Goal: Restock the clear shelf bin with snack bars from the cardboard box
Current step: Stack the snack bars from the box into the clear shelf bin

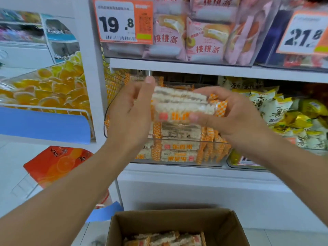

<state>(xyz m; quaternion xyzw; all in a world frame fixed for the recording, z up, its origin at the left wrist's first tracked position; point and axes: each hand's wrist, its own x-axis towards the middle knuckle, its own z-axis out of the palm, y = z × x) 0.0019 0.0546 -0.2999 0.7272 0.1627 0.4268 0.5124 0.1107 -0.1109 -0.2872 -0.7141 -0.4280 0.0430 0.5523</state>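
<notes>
A: Cardboard box (pixel 236 226) sits low in front, some bars left inside. Clear shelf bin (pixel 181 161) above it is approx. half full.

B: Both hands clamp one stack of snack bars (pixel 179 103) just over the bin: left hand (pixel 131 112) and right hand (pixel 229 114) squeeze the ends, prob. so the stack keeps together for dropping in.

Snack bars (pixel 182 103): pale rice-white with orange-and-white checked wrapper ends. Cardboard box (pixel 229 228): plain brown. Upper packets (pixel 168 38): pink with red lettering. Price tag (pixel 122 20): white, orange border, black numerals.
</notes>
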